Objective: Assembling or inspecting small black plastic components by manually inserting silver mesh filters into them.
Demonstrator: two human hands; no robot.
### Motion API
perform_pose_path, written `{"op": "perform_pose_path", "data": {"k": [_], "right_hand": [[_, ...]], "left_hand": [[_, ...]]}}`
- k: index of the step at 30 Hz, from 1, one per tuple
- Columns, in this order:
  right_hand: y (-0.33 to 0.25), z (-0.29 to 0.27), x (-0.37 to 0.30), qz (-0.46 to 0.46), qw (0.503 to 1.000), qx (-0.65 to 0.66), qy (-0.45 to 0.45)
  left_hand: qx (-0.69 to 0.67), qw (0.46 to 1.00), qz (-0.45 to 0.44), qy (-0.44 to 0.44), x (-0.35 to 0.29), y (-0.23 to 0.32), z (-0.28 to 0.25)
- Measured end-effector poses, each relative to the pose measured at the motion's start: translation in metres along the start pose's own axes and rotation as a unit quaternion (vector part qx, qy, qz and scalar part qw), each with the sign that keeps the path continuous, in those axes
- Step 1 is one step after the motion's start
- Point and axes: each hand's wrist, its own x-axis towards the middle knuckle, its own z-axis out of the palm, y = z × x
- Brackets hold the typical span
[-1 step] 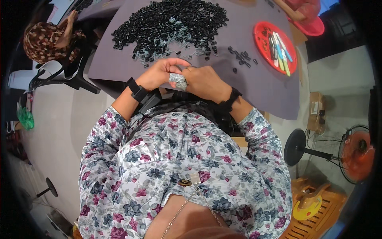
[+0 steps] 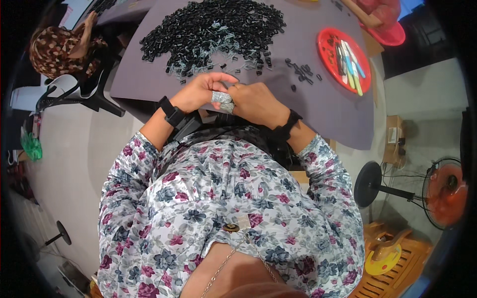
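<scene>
Over the near edge of the table, my left hand (image 2: 202,92) and my right hand (image 2: 258,102) meet, their fingertips pressed together in a pinch. Silver-grey tape (image 2: 221,97) is wrapped round digits where the hands touch. Whatever the fingers grip is too small or hidden between them. Just beyond the hands spreads a large heap of small black plastic pieces (image 2: 213,30), with thin grey-blue pieces (image 2: 211,47) mixed in. Several black pieces (image 2: 300,70) lie loose to the right of the heap.
A red tray (image 2: 325,57) with knives (image 2: 350,64) and small dark bits lies at the table's (image 2: 338,116) right. Other people sit at far left (image 2: 62,52) and far right (image 2: 382,12). A pedestal fan (image 2: 444,193) and orange-brown plastic chair (image 2: 397,263) stand to the right.
</scene>
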Motion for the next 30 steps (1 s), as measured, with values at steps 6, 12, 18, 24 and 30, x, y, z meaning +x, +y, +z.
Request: {"op": "perform_pose_path", "data": {"k": [6, 12, 18, 24, 30], "right_hand": [[0.005, 0.004, -0.005, -0.008, 0.999, 0.033, 0.039], [0.037, -0.032, -0.025, 0.137, 0.989, -0.013, 0.062], [0.087, -0.087, -0.061, 0.262, 0.962, -0.022, 0.075], [0.139, -0.085, -0.06, 0.203, 0.962, 0.042, 0.175], [0.139, -0.067, -0.041, 0.202, 0.975, -0.001, 0.087]], "left_hand": [[0.005, 1.0, 0.002, 0.017, 0.0, -0.003, 0.001], [0.005, 0.999, 0.006, 0.046, 0.0, -0.008, 0.001], [0.003, 0.999, 0.008, 0.036, 0.001, -0.01, -0.001], [-0.005, 0.999, 0.001, 0.037, 0.001, -0.009, -0.001], [-0.015, 0.999, -0.006, 0.042, -0.001, -0.008, -0.001]]}}
